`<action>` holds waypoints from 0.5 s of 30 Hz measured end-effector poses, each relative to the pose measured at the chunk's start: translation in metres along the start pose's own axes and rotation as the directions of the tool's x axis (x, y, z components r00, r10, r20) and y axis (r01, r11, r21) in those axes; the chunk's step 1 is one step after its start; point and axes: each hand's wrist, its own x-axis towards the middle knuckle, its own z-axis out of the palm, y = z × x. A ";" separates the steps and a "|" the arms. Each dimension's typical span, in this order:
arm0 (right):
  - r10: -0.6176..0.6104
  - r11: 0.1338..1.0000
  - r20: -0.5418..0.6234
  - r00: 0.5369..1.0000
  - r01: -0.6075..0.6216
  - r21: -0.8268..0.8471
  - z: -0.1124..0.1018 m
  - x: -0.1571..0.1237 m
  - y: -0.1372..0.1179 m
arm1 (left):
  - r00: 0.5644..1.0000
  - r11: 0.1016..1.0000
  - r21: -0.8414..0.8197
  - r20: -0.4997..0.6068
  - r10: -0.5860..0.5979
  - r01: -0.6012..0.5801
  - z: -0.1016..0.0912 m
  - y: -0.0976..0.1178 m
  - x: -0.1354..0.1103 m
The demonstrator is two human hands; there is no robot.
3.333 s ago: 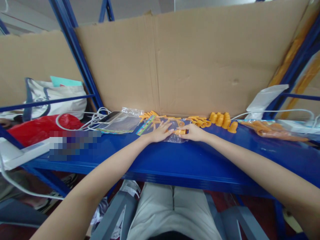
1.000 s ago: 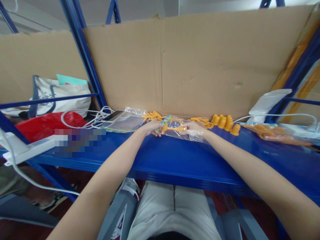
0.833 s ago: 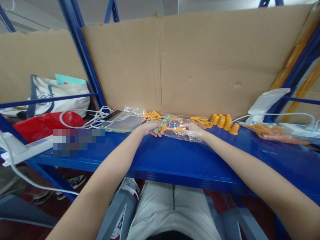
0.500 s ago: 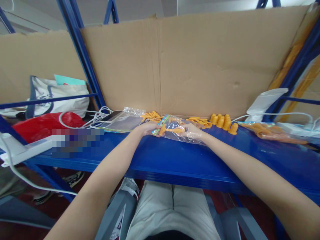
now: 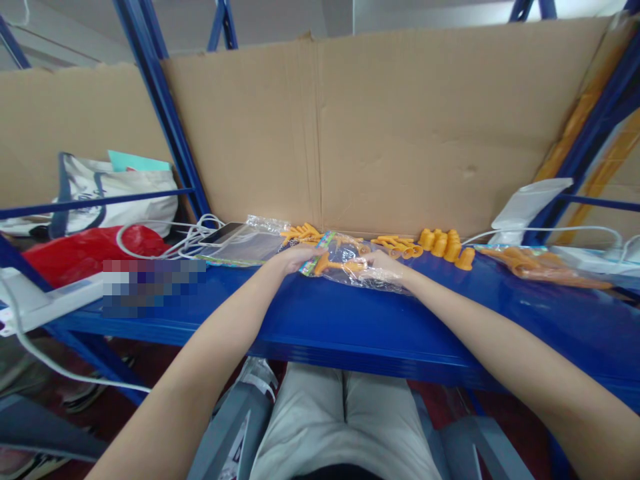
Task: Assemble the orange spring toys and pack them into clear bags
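Observation:
A clear plastic bag (image 5: 350,280) with a colourful printed strip along its left end lies over the blue shelf, and orange plastic pieces (image 5: 333,267) show through it. My left hand (image 5: 299,257) is closed on the printed end. At the bag's right part, my right hand (image 5: 383,267) has its fingers bent against the film, near the orange pieces. Glare on the plastic hides whether these fingers are inside or outside the bag. Behind my hands lie loose orange branching pieces (image 5: 303,233) and more orange pieces (image 5: 397,245).
Several orange cup-shaped pieces (image 5: 453,248) stand on the blue shelf (image 5: 320,320) to the right. Farther right is a filled bag (image 5: 540,263). Flat clear bags (image 5: 245,243), white cables (image 5: 193,240) and a red bag (image 5: 100,250) lie leftward. Cardboard (image 5: 390,133) closes the back.
The bag's printed end has shifted slightly left and down with my left hand. Inside the film, the orange pieces sit a little lower and farther left. Both hands remain at the bag.

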 end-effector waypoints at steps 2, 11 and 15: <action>0.017 0.999 0.021 1.000 -0.017 0.032 0.001 -0.001 -0.004 | 1.000 1.000 0.008 -0.016 0.012 -0.012 0.000 0.000 -0.002; 0.217 0.940 0.066 0.974 -0.226 0.255 0.000 -0.002 -0.015 | 0.994 1.000 0.020 -0.107 0.006 -0.003 0.006 0.001 -0.003; 0.216 0.929 0.079 0.973 -0.230 0.291 -0.010 -0.007 -0.015 | 0.987 1.000 -0.022 -0.157 0.015 -0.019 0.007 0.002 0.000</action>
